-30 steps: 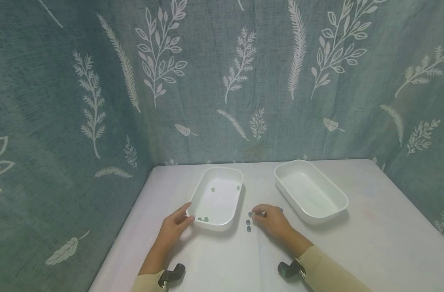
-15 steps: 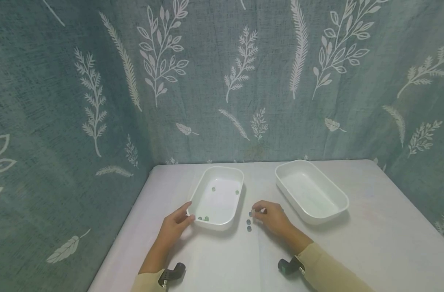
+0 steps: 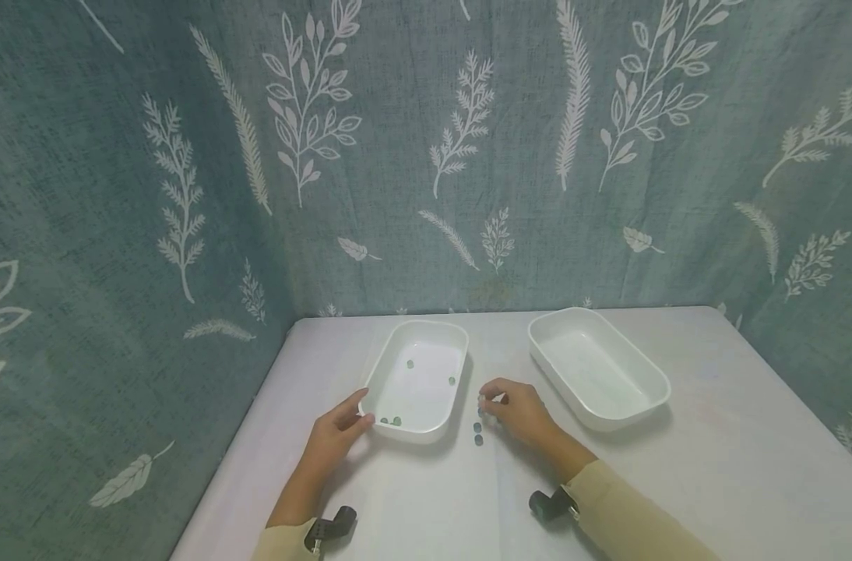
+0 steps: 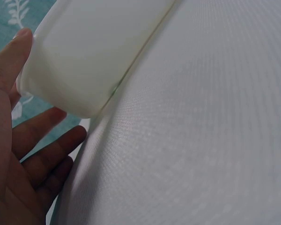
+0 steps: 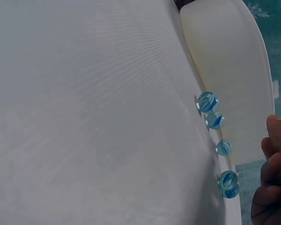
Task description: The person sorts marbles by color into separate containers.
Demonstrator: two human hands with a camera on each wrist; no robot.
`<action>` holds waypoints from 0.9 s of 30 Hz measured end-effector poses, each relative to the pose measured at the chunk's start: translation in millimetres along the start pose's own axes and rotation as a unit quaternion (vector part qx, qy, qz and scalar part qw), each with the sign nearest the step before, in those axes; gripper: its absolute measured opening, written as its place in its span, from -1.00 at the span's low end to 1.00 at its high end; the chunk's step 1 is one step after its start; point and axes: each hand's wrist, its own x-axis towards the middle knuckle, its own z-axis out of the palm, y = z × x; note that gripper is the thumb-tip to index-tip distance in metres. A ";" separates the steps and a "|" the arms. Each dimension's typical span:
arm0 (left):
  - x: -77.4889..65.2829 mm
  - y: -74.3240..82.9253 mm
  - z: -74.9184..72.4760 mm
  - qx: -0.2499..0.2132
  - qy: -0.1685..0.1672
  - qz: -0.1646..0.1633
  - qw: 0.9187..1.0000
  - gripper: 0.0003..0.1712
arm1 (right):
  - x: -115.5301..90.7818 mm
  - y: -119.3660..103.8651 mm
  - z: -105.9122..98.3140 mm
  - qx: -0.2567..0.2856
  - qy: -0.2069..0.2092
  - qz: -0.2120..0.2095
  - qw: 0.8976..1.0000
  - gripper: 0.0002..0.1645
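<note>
My left hand (image 3: 333, 440) holds the near left corner of a white tray (image 3: 436, 436), thumb and fingers at its rim; in the left wrist view the lower fingers (image 4: 54, 152) lie beside its wall. Several greenish marbles (image 3: 396, 421) lie inside. Right of this tray, my right hand (image 3: 522, 413) pinches a small pale marble (image 3: 481, 399) at the fingertips, mostly hidden by them. Just below are blue marbles (image 3: 477, 427) on the white table. The right wrist view shows several clear marbles with blue swirls (image 5: 208, 102) in a row by the curled fingers (image 5: 271, 168).
A second white tray (image 3: 604, 421) stands at an angle to the right, behind my right hand. The white-covered table (image 3: 433, 506) ends at a patterned green-blue curtain (image 3: 398, 195) at the back and sides.
My right hand has shifted slightly up and left towards the left tray. One greenish marble inside that tray has rolled nearer along its right side. My left hand stays in place.
</note>
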 end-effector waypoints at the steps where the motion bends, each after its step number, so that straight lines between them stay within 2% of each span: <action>1: -0.1 -0.3 0.0 0.001 0.000 -0.001 1.000 -0.35 | 0.8 -0.6 0.0 -0.002 0.000 0.000 1.000 -0.80; 6: -0.7 -0.7 -0.2 0.005 0.001 0.000 1.000 -0.35 | 4.6 -6.6 -1.4 0.003 0.002 -0.001 1.000 -0.79; 13: -0.8 -0.1 -0.3 0.004 0.003 0.002 1.000 -0.36 | 8.3 -17.7 -2.5 0.001 -0.001 0.020 1.000 -0.75; 27: -0.5 0.7 1.8 0.015 0.010 0.007 1.000 -0.36 | 17.1 -26.4 3.0 0.007 0.000 -0.013 1.000 -0.77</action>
